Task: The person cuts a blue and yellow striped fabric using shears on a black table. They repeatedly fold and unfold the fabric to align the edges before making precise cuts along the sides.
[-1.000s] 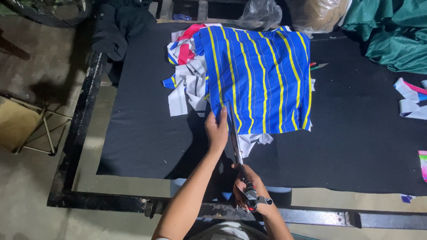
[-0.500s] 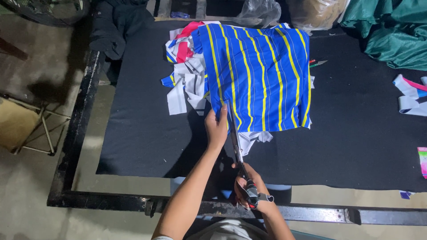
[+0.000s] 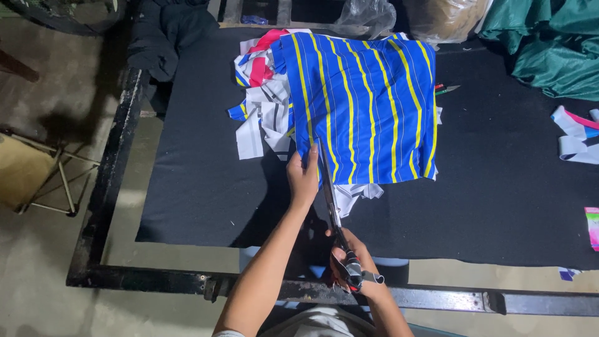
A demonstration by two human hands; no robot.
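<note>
The right hand (image 3: 349,262) is clenched around the handles of a pair of large scissors (image 3: 331,200), blades pointing away from the body. The left hand (image 3: 302,178) lies flat, fingers pressing the near left edge of a blue cloth with yellow stripes (image 3: 362,106). The blades meet that edge just beside the left fingers. The cloth lies spread on the black tabletop (image 3: 199,181), over a pile of white, red and blue scraps (image 3: 259,106). The step in hand appears to be a straight cut along the left side of the cloth. The next move calls for steady hold-down pressure and blades kept parallel to the stripes. More scraps (image 3: 574,134) and green fabric (image 3: 549,43) lie well apart, at right.
</note>
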